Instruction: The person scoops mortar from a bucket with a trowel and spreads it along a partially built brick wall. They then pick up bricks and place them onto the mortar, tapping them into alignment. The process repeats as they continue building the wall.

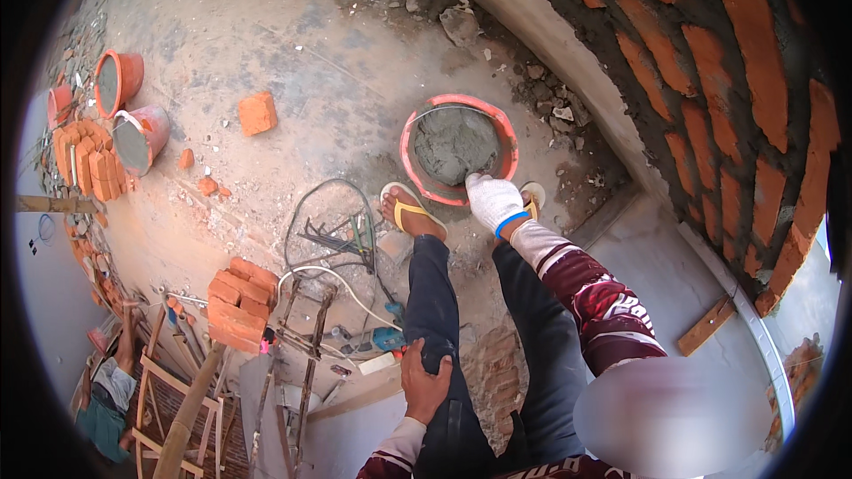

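My right hand [493, 201], in a white knitted glove with a blue cuff, is closed at the near rim of an orange bucket [509, 135]. Whatever its fingers hold is hidden beneath the glove. Inside the bucket lies wet grey mortar [455, 144], heaped and uneven, and a thin wire handle rests along the far rim. Bare, my left hand [426, 383] lies on my left knee with its fingers apart, holding nothing. My feet in yellow-strapped sandals [409, 210] stand just on the near side of the bucket.
A partly mortared brick wall [710, 80] rises on the right. Brick stacks [241, 303], a loose brick [257, 113] and more mortar buckets [142, 137] are at left. Cables [297, 213] and a power tool [388, 338] lie near my left leg. Another person [111, 399] is at lower left.
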Demonstrator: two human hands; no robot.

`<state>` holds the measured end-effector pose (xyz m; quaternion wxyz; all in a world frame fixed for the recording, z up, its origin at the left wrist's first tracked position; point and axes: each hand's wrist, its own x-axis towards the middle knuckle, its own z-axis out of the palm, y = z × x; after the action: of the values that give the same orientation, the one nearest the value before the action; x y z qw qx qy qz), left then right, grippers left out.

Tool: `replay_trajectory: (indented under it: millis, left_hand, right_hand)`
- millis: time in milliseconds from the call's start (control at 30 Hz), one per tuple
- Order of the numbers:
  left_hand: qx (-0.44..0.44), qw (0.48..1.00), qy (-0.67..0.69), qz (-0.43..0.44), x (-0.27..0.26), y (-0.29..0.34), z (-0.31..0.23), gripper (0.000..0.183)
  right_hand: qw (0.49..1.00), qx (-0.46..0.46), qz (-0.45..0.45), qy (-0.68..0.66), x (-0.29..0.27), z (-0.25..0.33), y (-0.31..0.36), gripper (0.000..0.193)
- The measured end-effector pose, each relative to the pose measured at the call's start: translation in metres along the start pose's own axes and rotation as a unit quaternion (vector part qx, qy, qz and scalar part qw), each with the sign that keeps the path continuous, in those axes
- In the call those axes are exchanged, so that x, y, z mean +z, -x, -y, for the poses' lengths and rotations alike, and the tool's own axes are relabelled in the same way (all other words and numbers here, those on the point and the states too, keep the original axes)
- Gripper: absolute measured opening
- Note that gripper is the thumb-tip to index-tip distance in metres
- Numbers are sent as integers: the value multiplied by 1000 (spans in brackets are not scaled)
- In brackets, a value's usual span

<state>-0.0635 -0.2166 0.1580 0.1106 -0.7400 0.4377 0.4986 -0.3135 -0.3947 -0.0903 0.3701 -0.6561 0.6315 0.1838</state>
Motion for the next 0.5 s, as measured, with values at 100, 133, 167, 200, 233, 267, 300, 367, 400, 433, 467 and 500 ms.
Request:
replay_trajectory:
  millis: [100, 133, 167, 200, 233, 267, 300, 367, 400, 433, 467, 500]
  left_hand:
    - [-11, 1000, 5, 0, 3, 0, 6, 64]
    - [-28, 1000, 11, 0, 1, 1, 7, 63]
    - [-45, 999, 19, 0, 1, 2, 7, 63]
    - [-47, 999, 18, 0, 0, 2, 5, 63]
    - [-50, 999, 17, -1, 0, 2, 2, 62]
    - [-52, 999, 16, -2, -1, 1, 1, 62]
    - [-50, 999, 13, -1, -1, 1, 1, 62]
    - [-41, 999, 6, 2, 0, -5, -1, 62]
    - [-40, 999, 8, 3, 1, -2, -1, 62]
    - [-41, 999, 10, 0, 1, -1, 0, 62]
    - [-44, 999, 12, -6, -1, 0, 0, 62]
    - [-47, 999, 16, -8, -1, -2, 0, 62]
  right_hand:
    - [998, 2, -23, 63, -30, 7, 34, 27]
    - [999, 25, -8, 47, -37, 4, 42, 26]
    - [998, 43, -3, 47, -68, 9, 48, 26]
    - [996, 56, -39, 64, -74, 5, 45, 26]
    - [992, 67, -75, 80, -81, 0, 36, 27]
    - [990, 60, -106, 70, -94, 1, 21, 25]
    - [980, 42, -162, 104, -90, 3, 3, 24]
    - [979, 39, -115, 162, -64, 11, -37, 26]
    - [976, 34, -91, 193, -43, 17, -48, 31]
    - [972, 24, -69, 222, -31, 25, -57, 36]
    - [962, 20, -42, 268, -26, 37, -52, 49]
    - [953, 6, -52, 299, -24, 41, -48, 52]
